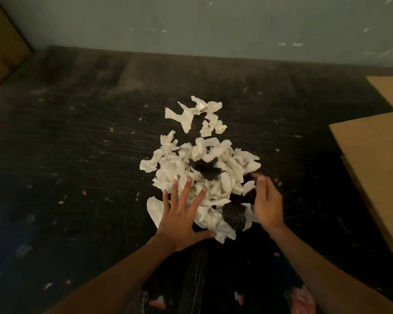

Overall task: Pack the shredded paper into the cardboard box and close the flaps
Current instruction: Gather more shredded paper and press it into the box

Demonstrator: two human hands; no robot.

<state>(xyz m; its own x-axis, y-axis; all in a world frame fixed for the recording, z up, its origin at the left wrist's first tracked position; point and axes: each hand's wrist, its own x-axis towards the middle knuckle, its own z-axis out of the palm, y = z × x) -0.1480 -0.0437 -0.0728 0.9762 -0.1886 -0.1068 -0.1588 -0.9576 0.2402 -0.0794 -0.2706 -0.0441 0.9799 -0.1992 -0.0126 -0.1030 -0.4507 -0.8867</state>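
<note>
A loose heap of white shredded paper point(204, 173) lies on the dark floor in the middle of the view, with a few black crumpled pieces point(234, 217) mixed in. My left hand point(182, 216) rests flat on the near left side of the heap, fingers spread wide. At the heap's right edge my right hand point(267, 200) stands on its side, fingers loosely curved and touching the paper; it holds nothing. The cardboard box point(377, 168) is at the right edge of the view, only partly in frame.
The floor point(77, 166) is dark, scuffed and dotted with small paper scraps. A greenish wall point(191, 23) runs along the back. Another piece of cardboard point(2, 48) leans in the far left corner. A second flat cardboard panel point(390, 91) lies behind the box.
</note>
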